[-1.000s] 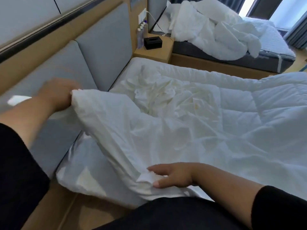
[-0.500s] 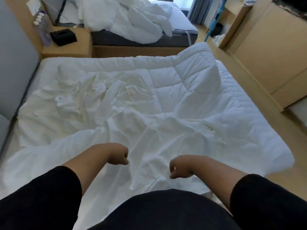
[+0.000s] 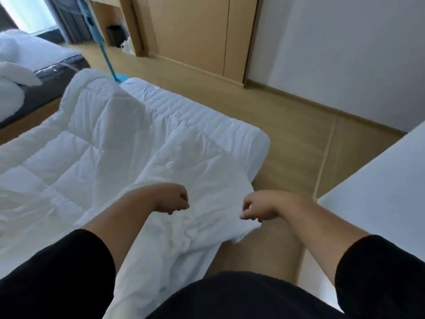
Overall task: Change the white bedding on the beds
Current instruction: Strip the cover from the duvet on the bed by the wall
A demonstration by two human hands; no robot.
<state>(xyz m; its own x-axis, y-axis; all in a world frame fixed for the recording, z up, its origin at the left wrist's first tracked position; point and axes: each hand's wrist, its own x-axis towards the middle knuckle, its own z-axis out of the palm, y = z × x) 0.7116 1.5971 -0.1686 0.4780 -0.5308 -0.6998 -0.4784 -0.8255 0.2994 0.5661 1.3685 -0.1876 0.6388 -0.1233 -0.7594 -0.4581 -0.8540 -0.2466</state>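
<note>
The person wears a black top with black sleeves (image 3: 57, 268) that end partway along each arm, leaving the forearms, the left hand (image 3: 171, 198) and right hand (image 3: 262, 207) bare.

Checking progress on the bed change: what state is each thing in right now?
left hand: fingers curled, over the sheet, grip unclear
right hand: fingers curled, at the sheet's edge, grip unclear
white sheet: crumpled, corner hanging off the bed
quilt: spread, far corner folded back
far bed: unmade, bedding heaped
wardrobe doors: closed
</note>
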